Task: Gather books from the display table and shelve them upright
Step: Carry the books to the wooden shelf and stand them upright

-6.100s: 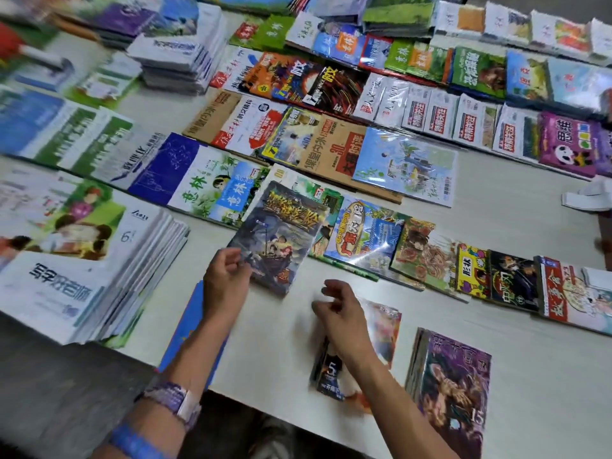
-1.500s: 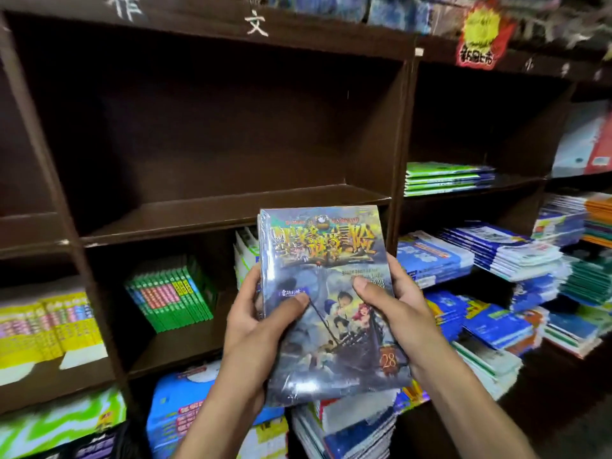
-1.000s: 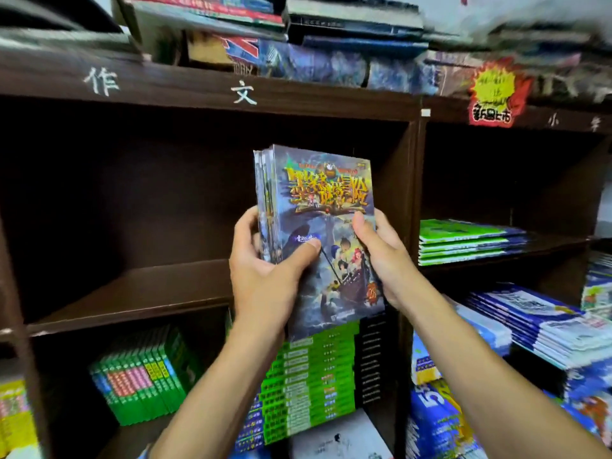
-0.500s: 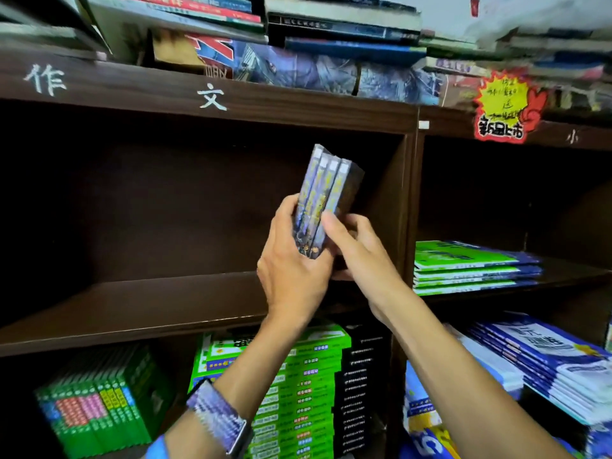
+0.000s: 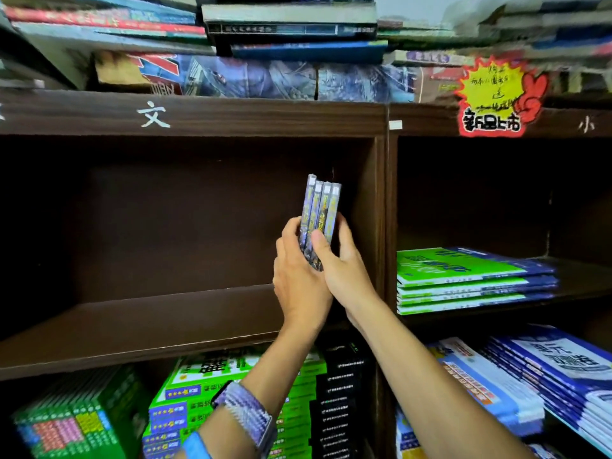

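Note:
A small bundle of several thin books [image 5: 320, 210] with blue-grey spines stands upright, spines toward me, inside the dark brown shelf compartment [image 5: 149, 319]. It sits near the compartment's right wall [image 5: 376, 210]. My left hand [image 5: 298, 279] clasps the bundle's left side and lower end. My right hand [image 5: 344, 266] presses on its right side, thumb across the spines. The books' bottom edges are hidden behind my hands, so I cannot tell if they touch the shelf board.
The compartment to the right holds a flat stack of green and blue workbooks [image 5: 470, 279]. Below are green book stacks [image 5: 212, 402] and blue ones [image 5: 543, 382]. Books lie piled on top of the case [image 5: 291, 31]. A yellow and red sign [image 5: 496, 97] hangs at upper right.
The bundle has gone from tilted to upright and moved deeper and rightward in the compartment. Earlier it was held cover-forward, and before that lay on the display table.

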Available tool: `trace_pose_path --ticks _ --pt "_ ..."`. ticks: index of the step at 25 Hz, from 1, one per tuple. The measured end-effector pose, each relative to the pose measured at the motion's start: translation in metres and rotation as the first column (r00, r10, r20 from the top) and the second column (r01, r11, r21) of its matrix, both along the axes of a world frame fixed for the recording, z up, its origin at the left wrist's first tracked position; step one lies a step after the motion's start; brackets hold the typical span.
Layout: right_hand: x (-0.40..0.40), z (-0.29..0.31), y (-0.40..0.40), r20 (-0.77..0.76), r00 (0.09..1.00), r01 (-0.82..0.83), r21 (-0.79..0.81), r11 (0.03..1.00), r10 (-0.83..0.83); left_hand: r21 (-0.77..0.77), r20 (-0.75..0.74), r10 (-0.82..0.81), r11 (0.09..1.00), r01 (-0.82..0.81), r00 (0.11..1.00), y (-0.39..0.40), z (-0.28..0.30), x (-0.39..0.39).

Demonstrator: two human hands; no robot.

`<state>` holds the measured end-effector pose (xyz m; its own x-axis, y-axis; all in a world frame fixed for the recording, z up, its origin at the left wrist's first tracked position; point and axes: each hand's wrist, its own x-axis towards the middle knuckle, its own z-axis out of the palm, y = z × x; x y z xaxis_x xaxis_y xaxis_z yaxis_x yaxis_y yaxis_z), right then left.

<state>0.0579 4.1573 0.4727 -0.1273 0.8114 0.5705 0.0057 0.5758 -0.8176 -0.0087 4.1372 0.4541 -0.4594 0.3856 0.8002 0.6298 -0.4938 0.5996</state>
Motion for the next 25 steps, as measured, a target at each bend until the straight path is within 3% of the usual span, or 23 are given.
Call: trace_pose_path --ticks 5,8,11,13,21,25 --pt "-0.005 -0.005 0.020 -0.203 0.978 0.043 -0.072 0.996 -0.057 -0.235 -0.145 -0.268 0.944 0.230 0.952 0.003 -0.020 -0.026" --pt "-0.008 -0.008 0.025 -0.253 0.962 0.061 -0.176 0.983 -0.105 -0.422 -0.204 -0.343 0.876 0.233 0.917 0.004 -0.028 -0.048" --pt "-0.013 -0.022 0.015 -0.160 0.971 0.131 -0.250 0.959 -0.175 -0.523 -0.257 -0.316 0.840 0.144 0.913 0.008 -0.025 -0.058" --pt "-0.014 -0.033 0.008 -0.049 0.965 0.244 -0.205 0.948 -0.259 -0.546 -0.288 -0.317 0.830 0.117 0.904 0.012 -0.022 -0.063" --pt "0.000 -0.023 0.015 0.190 0.949 0.283 -0.169 0.944 -0.250 -0.592 -0.220 -0.363 0.788 0.172 0.905 0.033 -0.020 -0.079" --pt "-0.001 -0.031 0.008 0.279 0.904 0.366 -0.106 0.925 -0.325 -0.603 -0.171 -0.425 0.759 0.246 0.889 0.033 -0.025 -0.084"
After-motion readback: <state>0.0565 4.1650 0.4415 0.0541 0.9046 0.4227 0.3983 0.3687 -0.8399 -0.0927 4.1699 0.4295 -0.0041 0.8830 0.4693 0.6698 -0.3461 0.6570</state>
